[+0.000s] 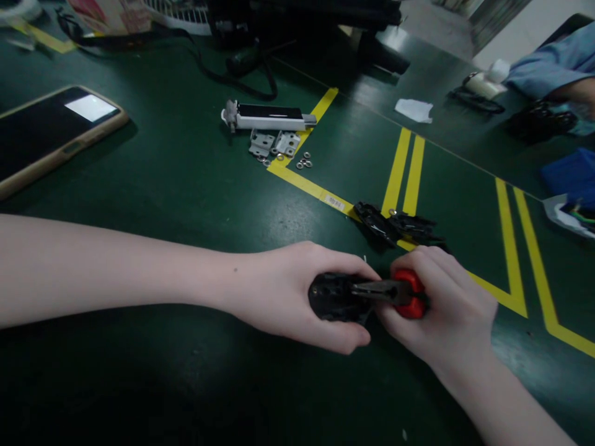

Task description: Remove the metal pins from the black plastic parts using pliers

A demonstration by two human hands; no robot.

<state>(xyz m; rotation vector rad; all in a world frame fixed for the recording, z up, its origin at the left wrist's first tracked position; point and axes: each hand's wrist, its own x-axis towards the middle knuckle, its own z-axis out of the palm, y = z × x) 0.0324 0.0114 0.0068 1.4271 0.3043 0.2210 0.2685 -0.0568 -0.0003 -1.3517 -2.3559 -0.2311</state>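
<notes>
Thumb and fingers of my left hand [297, 297] are wrapped round a black, rounded plastic part [328, 297] on the green tabletop [186, 359]. My right hand [446, 303] grips red-handled pliers [381, 290], whose metal jaws point left and reach over the right end of that part. Whether the jaws pinch something there, I cannot tell. Just beyond my hands lie more black plastic parts [376, 223], partly on a yellow tape line. The far ends of the pliers' handles are hidden in my right palm.
A phone [37, 136] lies at the left. Farther back are a white-and-black bar-shaped part [269, 116], metal brackets [274, 144] and several small rings [304, 162]. A black strap [199, 59] trails behind. At the right, another person's sleeve [553, 62] appears near a blue object [569, 176].
</notes>
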